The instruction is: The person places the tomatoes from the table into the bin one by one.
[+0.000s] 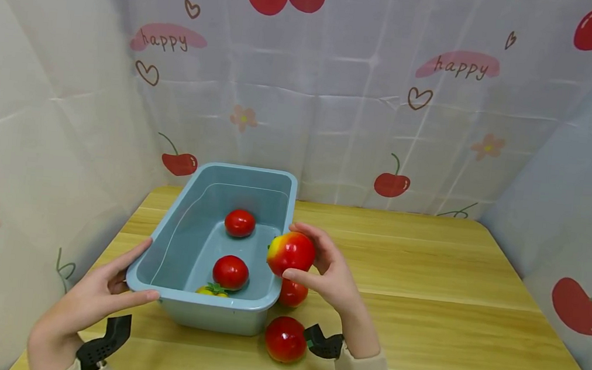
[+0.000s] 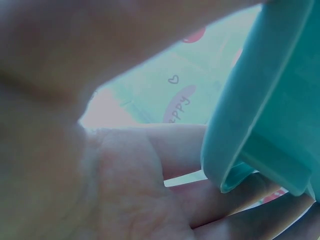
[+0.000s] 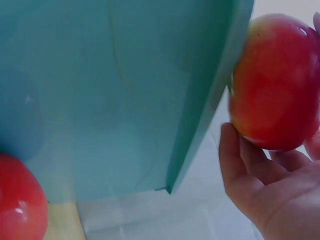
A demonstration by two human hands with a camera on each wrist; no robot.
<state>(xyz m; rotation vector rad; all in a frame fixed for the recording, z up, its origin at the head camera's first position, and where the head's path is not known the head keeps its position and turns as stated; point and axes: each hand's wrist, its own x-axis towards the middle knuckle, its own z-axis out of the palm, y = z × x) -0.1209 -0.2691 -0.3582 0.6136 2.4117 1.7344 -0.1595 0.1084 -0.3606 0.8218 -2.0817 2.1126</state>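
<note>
Right hand (image 1: 331, 276) curls fingers round red-yellow apple (image 1: 291, 253), held at right rim of blue tub (image 1: 187, 308), above rim level. Left hand (image 1: 93, 296) pinches tub's near-left corner, probably steadying it on bench (image 1: 448, 316). Three fruits in tub, two tomatoes (image 1: 285, 338) outside beside it.

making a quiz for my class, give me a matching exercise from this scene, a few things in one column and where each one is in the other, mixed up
Things:
1. red and yellow apple
2. left hand
3. yellow fruit with green leaves
4. red fruit nearest the camera

Places:
A. inside the blue tub, against its near wall
B. on the table, outside the tub
C. on the tub's near left corner
D. held in the right hand at the tub's right rim

Pairs: 1-D, 2-C, 3-A, 4-B
</note>
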